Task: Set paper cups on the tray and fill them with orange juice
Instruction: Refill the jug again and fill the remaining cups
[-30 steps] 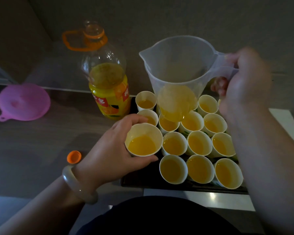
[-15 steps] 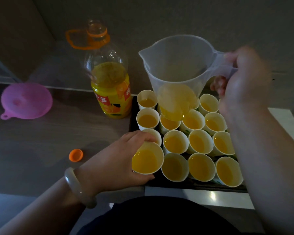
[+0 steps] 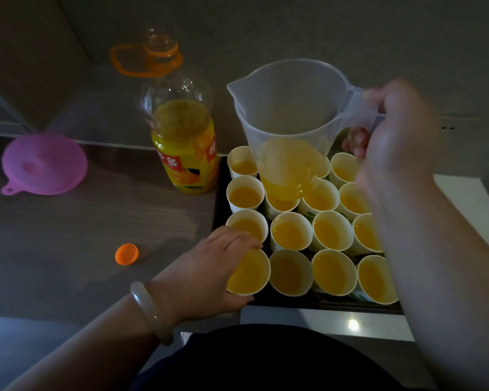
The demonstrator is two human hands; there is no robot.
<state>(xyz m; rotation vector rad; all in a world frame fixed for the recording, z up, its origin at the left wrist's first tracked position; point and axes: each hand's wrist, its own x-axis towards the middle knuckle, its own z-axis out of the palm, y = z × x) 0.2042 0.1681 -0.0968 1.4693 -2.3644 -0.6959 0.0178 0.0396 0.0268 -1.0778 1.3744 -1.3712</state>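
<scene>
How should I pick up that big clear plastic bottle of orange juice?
Hook your fingers through the orange loop handle at the neck of the clear plastic juice bottle, coming from the left, where the loop sticks out. It stands upright and uncapped, so lift straight.

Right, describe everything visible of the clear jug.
The jug is translucent, frosted-looking plastic, wide-mouthed and tapering downward, with a pour spout opposite its handle. The right hand grips that handle, holding the jug near upright in the air over the back rows of paper cups on the tray. A shallow pool of orange juice sits in its bottom; nothing is pouring out.
</scene>
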